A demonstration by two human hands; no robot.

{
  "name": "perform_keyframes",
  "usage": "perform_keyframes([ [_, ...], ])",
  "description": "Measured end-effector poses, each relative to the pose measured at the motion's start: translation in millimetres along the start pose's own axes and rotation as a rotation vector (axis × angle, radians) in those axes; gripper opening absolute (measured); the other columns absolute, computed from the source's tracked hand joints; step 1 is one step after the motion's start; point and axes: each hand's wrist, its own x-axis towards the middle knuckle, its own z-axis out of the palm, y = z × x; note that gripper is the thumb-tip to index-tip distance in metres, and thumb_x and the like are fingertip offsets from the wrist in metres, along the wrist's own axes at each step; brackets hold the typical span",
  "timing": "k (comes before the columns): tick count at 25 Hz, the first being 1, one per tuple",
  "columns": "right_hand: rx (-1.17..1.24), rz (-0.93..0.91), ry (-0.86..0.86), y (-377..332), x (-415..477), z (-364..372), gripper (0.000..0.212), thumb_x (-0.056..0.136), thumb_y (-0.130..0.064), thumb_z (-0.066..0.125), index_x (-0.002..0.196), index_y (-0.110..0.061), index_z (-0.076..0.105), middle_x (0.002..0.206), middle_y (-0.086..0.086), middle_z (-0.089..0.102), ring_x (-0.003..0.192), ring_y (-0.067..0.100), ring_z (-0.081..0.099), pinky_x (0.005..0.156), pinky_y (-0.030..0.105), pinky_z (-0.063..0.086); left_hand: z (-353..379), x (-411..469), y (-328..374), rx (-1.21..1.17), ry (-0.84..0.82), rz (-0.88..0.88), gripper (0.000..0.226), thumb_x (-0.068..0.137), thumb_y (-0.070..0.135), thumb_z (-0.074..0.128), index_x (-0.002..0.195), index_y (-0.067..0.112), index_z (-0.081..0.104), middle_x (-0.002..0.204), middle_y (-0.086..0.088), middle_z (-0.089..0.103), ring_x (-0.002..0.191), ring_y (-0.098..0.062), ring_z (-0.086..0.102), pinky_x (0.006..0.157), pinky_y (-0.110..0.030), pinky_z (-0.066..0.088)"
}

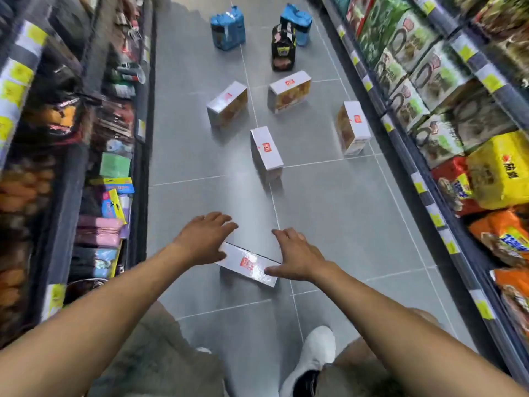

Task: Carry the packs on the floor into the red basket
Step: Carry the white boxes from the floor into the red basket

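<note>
Several white box packs with red labels lie on the grey tiled floor. The nearest pack (248, 264) sits just in front of me. My left hand (204, 239) hovers at its left end and my right hand (294, 253) at its right end, fingers spread, neither closed around it. Further packs (266, 151) (227, 107) (289, 91) lie ahead, and one (353, 127) stands by the right shelf. Two blue packs (228, 28) (296, 22) and a black pack (283, 48) stand at the far end. No red basket is in view.
Shelving full of goods lines both sides of the narrow aisle: the left shelf (86, 167) and the right shelf (446, 138) with noodle bags. My white shoe (315, 356) and my knees are at the bottom of the view.
</note>
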Motion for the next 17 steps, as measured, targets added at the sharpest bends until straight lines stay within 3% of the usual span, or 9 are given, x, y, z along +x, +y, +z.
perform_keyframes([
  [4, -0.074, 0.032, -0.039, 32.4, 70.4, 102.0, 0.102, 0.071, -0.054, 0.080, 0.149, -0.016, 0.028, 0.151, 0.008, 0.033, 0.139, 0.033, 0.033, 0.097, 0.052, 0.050, 111.7, 62.5, 2.5, 0.033, -0.135, 0.035, 0.095, 0.081, 0.049, 0.073, 0.156, 0.021, 0.023, 0.161, 0.000, 0.029, 0.149, -0.022, 0.025, 0.112, -0.038, 0.038],
  [8, -0.078, 0.082, -0.048, 66.2, 124.2, 194.2, 0.111, 0.067, -0.051, 0.085, 0.152, -0.012, 0.023, 0.152, 0.008, 0.032, 0.139, 0.032, 0.032, 0.099, 0.052, 0.050, 202.7, 112.8, 10.2, 0.110, -0.227, 0.050, 0.101, 0.081, 0.044, 0.075, 0.158, 0.017, 0.014, 0.163, -0.002, 0.024, 0.150, -0.026, 0.021, 0.112, -0.048, 0.038],
  [12, -0.033, 0.137, -0.019, 73.3, 147.0, 245.5, 0.111, 0.068, -0.049, 0.086, 0.152, -0.012, 0.023, 0.148, 0.006, 0.037, 0.136, 0.030, 0.036, 0.093, 0.049, 0.051, 254.6, 130.3, 8.5, 0.132, -0.211, 0.040, 0.077, 0.088, 0.036, 0.066, 0.150, 0.018, 0.026, 0.152, -0.003, 0.038, 0.139, -0.027, 0.035, 0.097, -0.049, 0.049],
  [17, -0.063, 0.196, 0.087, 65.1, 156.3, 268.4, 0.084, 0.075, -0.033, 0.081, 0.142, -0.013, 0.035, 0.134, 0.006, 0.046, 0.125, 0.030, 0.044, 0.079, 0.040, 0.050, 275.4, 133.9, 5.5, 0.099, -0.145, 0.008, 0.050, 0.094, 0.028, 0.060, 0.138, 0.015, 0.039, 0.136, -0.003, 0.050, 0.125, -0.025, 0.047, 0.079, -0.043, 0.057],
])
